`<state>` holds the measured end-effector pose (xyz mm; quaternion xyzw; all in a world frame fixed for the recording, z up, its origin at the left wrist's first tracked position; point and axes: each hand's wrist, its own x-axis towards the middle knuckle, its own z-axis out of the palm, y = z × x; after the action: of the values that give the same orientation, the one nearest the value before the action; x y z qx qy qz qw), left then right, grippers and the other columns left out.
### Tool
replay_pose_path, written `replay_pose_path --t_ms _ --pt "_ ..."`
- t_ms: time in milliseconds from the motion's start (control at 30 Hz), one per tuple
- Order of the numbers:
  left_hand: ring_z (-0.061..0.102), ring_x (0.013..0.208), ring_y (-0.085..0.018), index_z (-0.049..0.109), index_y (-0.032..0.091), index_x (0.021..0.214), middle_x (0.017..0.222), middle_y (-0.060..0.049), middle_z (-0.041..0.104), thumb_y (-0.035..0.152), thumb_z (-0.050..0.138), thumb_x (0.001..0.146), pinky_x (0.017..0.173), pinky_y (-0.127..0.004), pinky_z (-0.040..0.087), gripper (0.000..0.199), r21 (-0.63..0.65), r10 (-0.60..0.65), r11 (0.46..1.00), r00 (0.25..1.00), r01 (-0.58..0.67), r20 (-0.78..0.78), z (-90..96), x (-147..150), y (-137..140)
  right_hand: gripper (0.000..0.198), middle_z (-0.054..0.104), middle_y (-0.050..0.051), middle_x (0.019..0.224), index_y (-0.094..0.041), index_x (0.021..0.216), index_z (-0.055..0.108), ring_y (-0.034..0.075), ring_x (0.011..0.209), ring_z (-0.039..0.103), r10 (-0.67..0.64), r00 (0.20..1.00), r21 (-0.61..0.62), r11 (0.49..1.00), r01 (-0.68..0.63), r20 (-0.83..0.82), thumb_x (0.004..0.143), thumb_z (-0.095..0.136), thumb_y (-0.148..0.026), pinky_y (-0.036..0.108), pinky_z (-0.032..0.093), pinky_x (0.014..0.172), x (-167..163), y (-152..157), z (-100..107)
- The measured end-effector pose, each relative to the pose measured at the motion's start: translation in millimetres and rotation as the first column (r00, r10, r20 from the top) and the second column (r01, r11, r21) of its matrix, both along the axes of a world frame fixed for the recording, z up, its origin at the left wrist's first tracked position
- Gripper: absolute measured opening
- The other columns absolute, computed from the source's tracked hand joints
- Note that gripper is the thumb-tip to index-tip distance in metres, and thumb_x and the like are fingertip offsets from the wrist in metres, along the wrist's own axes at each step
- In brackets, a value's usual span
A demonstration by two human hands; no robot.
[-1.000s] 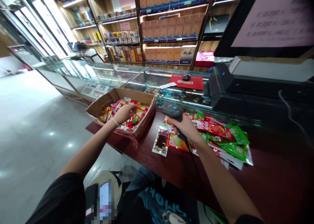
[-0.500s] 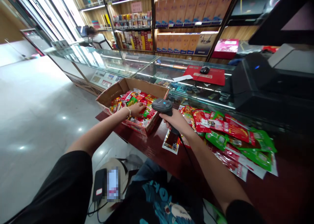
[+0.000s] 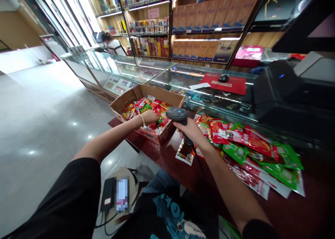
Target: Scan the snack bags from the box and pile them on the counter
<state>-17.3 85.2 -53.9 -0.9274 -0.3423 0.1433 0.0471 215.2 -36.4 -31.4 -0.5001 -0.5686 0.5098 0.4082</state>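
My right hand [image 3: 190,129] grips a black barcode scanner [image 3: 177,114] by its handle, and its cord hangs below. The scanner's head is at the box's right wall. My left hand [image 3: 150,117] is over the cardboard box [image 3: 171,96], its fingers curled in among red and green snack packets [image 3: 142,102]. What those fingers hold, if anything, is hidden. One packet with a dark, clear front [image 3: 185,152] lies on the counter below the scanner. To the right, a pile of red and green snack packets [image 3: 235,153] spreads across the dark red counter [image 3: 157,157].
Behind the box runs a glass display case [image 3: 146,69], with a red mat [image 3: 237,87] and a black mouse [image 3: 224,78] on it. Dark equipment [image 3: 277,89] stands at the right. A stool [image 3: 132,190] holds a phone [image 3: 122,194]. Another person [image 3: 115,45] sits far back.
My left hand's fingers, spread over the packets before, are now curled in. The whole view has shifted slightly, while my right hand keeps the scanner in about the same place by the box.
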Motion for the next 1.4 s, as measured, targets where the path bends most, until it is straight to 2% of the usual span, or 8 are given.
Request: replay_pose_path --t_ms 200,333,400,467,533,600,1100,1400 --pt "0.064 0.076 -0.023 0.065 0.013 0.085 0.078 -0.013 0.067 0.012 0.049 0.081 0.075 -0.033 0.045 0.016 0.043 0.150 0.985 0.960 -0.165 0.238 20.4 -21.9 -1.6 0.030 0.056 -0.004 0.053 -0.019 0.080 0.051 0.010 0.035 0.050 -0.023 1.000 -0.011 1.000 0.023 -0.012 0.076 0.067 -0.044 0.021 0.038 0.034 6.4 -2.7 4.7" --pt "0.064 0.081 -0.021 0.064 0.018 0.082 0.081 -0.007 0.067 0.018 0.058 0.077 0.077 -0.030 0.045 0.007 -0.112 0.332 0.940 0.789 -0.322 0.517 27.6 -41.6 -7.5 0.030 0.054 -0.005 0.048 -0.020 0.079 0.050 0.010 0.034 0.048 -0.043 0.999 -0.019 0.999 0.042 -0.023 0.075 0.067 -0.044 0.021 0.037 0.034 7.9 -4.4 4.9" --pt "0.063 0.079 -0.020 0.062 0.019 0.083 0.078 -0.005 0.066 0.023 0.063 0.076 0.076 -0.029 0.047 0.008 -0.234 0.456 0.872 0.540 -0.430 0.708 28.4 -48.0 -10.9 0.031 0.054 -0.005 0.047 -0.020 0.077 0.049 0.011 0.033 0.048 -0.056 0.998 -0.022 0.998 0.055 -0.030 0.074 0.067 -0.045 0.022 0.038 0.034 9.4 -4.5 1.7" --pt "0.063 0.073 -0.018 0.059 0.017 0.084 0.074 -0.003 0.065 0.027 0.065 0.076 0.072 -0.029 0.050 0.013 -0.458 0.569 0.763 0.139 -0.456 0.810 27.8 -50.2 -13.7 0.033 0.054 -0.005 0.046 -0.020 0.075 0.049 0.011 0.034 0.049 -0.065 0.997 -0.026 0.998 0.065 -0.032 0.074 0.066 -0.048 0.022 0.039 0.035 12.0 -4.2 -2.4" --pt "0.063 0.067 -0.015 0.057 0.015 0.084 0.072 -0.002 0.063 0.028 0.065 0.077 0.068 -0.029 0.054 0.016 -0.689 0.652 0.663 -0.225 -0.293 0.724 26.6 -48.2 -15.8 0.035 0.054 -0.004 0.046 -0.020 0.073 0.049 0.012 0.034 0.049 -0.083 0.996 -0.029 0.996 0.082 -0.030 0.074 0.066 -0.051 0.023 0.040 0.035 15.1 -4.0 -4.9" --pt "0.063 0.064 -0.013 0.056 0.014 0.084 0.073 -0.002 0.063 0.026 0.067 0.076 0.065 -0.028 0.056 0.018 -0.793 0.714 0.604 -0.392 -0.075 0.581 26.0 -42.9 -17.3 0.037 0.055 -0.004 0.049 -0.021 0.072 0.049 0.011 0.034 0.049 -0.108 0.993 -0.016 0.994 0.107 -0.048 0.073 0.066 -0.053 0.023 0.039 0.035 18.1 -4.7 -4.2" --pt "0.067 0.091 -0.016 0.056 0.015 0.087 0.093 -0.005 0.067 0.022 0.066 0.079 0.089 -0.037 0.056 0.015 -0.666 0.713 0.673 -0.523 0.322 0.467 33.7 3.1 -21.3 0.039 0.057 -0.006 0.054 -0.024 0.101 0.050 0.013 0.035 0.050 -0.175 0.981 0.068 0.981 0.181 -0.090 0.076 0.066 -0.049 0.023 0.039 0.033 17.5 -11.3 2.8" --pt "0.066 0.093 -0.020 0.057 0.017 0.089 0.095 -0.008 0.068 0.025 0.063 0.076 0.090 -0.043 0.053 0.016 -0.690 0.699 0.676 -0.520 0.259 0.490 39.3 11.5 -34.9 0.027 0.057 -0.005 0.048 -0.021 0.090 0.056 0.014 0.036 0.053 -0.097 0.994 0.106 0.990 0.092 0.044 0.078 0.064 -0.043 0.023 0.040 0.037 6.0 -12.5 6.2"
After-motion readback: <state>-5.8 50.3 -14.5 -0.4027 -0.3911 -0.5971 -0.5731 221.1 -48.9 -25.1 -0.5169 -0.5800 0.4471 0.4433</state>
